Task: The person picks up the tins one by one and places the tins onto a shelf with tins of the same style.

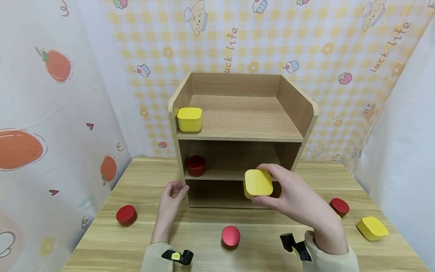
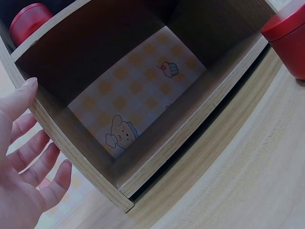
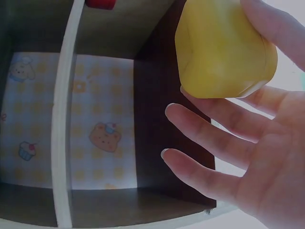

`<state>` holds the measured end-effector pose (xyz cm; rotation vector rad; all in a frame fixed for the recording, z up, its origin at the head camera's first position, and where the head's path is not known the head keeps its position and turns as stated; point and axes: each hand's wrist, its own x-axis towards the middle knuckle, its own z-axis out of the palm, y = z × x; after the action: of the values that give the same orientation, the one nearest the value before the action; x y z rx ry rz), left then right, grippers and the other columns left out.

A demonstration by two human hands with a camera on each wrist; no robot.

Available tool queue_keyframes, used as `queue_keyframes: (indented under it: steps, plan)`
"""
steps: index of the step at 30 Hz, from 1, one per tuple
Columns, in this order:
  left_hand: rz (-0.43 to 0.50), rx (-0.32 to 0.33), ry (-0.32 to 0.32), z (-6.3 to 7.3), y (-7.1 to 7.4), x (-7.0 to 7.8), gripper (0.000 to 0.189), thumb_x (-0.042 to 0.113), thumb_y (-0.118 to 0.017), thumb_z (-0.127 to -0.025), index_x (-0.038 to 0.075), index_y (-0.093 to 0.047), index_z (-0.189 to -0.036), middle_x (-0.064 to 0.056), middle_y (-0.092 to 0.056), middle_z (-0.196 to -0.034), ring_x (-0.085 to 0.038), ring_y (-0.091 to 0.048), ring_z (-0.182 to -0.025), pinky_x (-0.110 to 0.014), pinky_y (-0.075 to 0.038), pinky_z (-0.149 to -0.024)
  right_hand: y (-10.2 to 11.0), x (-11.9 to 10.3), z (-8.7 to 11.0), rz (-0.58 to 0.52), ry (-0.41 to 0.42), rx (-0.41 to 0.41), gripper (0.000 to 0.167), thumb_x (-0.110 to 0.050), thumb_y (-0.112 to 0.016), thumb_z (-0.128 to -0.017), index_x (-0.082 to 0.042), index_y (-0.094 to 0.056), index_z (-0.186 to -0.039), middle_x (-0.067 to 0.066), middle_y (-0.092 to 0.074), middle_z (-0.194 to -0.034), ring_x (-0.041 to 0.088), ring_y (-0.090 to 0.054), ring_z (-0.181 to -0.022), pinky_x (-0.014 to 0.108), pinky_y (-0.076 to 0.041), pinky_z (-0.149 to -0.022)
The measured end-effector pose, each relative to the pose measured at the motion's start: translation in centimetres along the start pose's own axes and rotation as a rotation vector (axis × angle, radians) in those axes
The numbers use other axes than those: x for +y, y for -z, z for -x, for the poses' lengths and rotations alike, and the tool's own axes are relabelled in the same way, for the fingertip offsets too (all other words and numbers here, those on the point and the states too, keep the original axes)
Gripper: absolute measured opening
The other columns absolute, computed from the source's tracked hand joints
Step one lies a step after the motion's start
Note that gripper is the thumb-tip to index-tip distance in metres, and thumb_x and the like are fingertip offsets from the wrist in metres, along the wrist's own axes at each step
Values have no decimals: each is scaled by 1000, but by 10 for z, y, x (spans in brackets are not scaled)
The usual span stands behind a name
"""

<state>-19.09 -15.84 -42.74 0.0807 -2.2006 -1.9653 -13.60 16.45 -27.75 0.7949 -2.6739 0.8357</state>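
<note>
My right hand [image 1: 295, 198] pinches a yellow square box with rounded corners [image 1: 258, 183] between thumb and fingers. It holds the box in the air in front of a wooden shelf unit [image 1: 244, 117], around the height of the lower compartments. In the right wrist view the other fingers [image 3: 205, 133] spread away from the yellow box [image 3: 224, 47]. At the unit's lower left edge is my left hand [image 1: 171, 200], holding nothing, its fingers loosely bent. The left wrist view shows its thumb tip against the side panel [image 2: 81, 155]; whether the other fingers touch is unclear.
Another yellow box [image 1: 189, 120] sits at the top shelf's left end. Below it, a red round tin [image 1: 196, 166] stands on the middle shelf. On the table are red tins at left [image 1: 127, 215], front [image 1: 230, 237] and right [image 1: 340, 207], plus a yellow box [image 1: 372, 228].
</note>
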Motion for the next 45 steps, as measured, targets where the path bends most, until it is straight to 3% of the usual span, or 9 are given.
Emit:
queue_keyframes:
  steps: [8, 21, 28, 32, 34, 41, 45]
  plan:
    - [7, 0, 2, 1, 0, 0, 29, 16, -68, -94, -2, -56, -112, -14, -57, -108, -23, -53, -104, -21, -49, -80, 8, -9, -14, -6, 60, 16, 61, -38, -83, -78, -12, -56, -126, -8, -60, -110, 9, -55, -95, 35, -49, -83]
    - [-15, -1, -13, 0, 0, 2, 29, 16, -68, -94, -3, -56, -111, -13, -57, -107, -22, -54, -102, -20, -49, -80, 26, -22, -43, 0, 113, 30, 62, -34, -85, -76, -13, -56, -126, -6, -61, -101, 10, -55, -83, 31, -49, -73]
    - [-11, 9, -6, -15, 1, -31, 35, 25, -70, -93, 2, -56, -114, -11, -57, -111, -19, -54, -103, -21, -48, -82, 32, -22, -62, -19, 75, 1, 64, -36, -84, -77, -13, -54, -129, -4, -61, -99, 12, -57, -82, 34, -49, -74]
    - [-12, 22, -22, -17, 1, -37, 36, 27, -71, -92, 3, -57, -114, -10, -57, -109, -18, -55, -102, -22, -50, -81, 35, -23, -71, -25, 91, 2, 64, -37, -83, -78, -12, -54, -129, -3, -62, -104, 14, -60, -88, 35, -50, -78]
    - [1, 21, -18, -16, 1, -34, 34, 25, -71, -92, 2, -57, -113, -10, -57, -109, -18, -55, -101, -22, -49, -80, 37, -25, -76, -25, 106, 5, 63, -37, -83, -79, -12, -54, -129, -3, -62, -106, 15, -60, -92, 36, -50, -81]
    - [-5, 1, -21, -1, 1, 0, 31, 20, -70, -93, -2, -56, -110, -12, -58, -106, -20, -54, -99, -22, -49, -79, 41, -34, -96, -47, 150, -4, 58, -33, -83, -79, -12, -56, -126, -4, -62, -107, 16, -60, -97, 36, -51, -85]
    - [-13, 6, -1, -2, 1, -4, 32, 21, -71, -92, -1, -57, -111, -11, -58, -106, -19, -54, -101, -21, -49, -80, 41, -37, -106, -21, 132, -13, 61, -36, -83, -79, -10, -56, -128, -3, -62, -109, 16, -59, -98, 36, -51, -88]
